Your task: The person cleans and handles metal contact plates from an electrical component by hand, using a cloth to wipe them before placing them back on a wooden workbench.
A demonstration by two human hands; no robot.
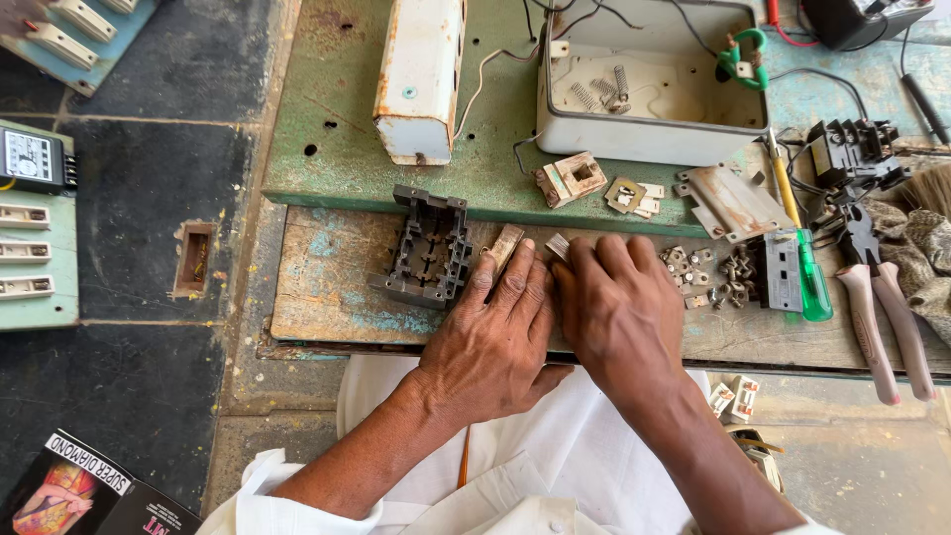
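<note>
Even daylight, soft shadows, seemingly sharp

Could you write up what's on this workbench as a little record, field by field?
Setting: worn wooden bench with a green metal plate behind
Left hand: resting on the bench, fingertips on a small tan piece
Right hand: flat on the bench beside it
Left of hands: dark grey slotted plastic block
Right of hands: heap of small metal contacts, green-handled screwdriver, pink-handled pliers
Behind: open white metal box holding springs

Worn, paint-flaked wooden bench (pixel 327 287), matt grey plastic frame (pixel 429 248), rusty enamelled metal box (pixel 644 134).
</note>
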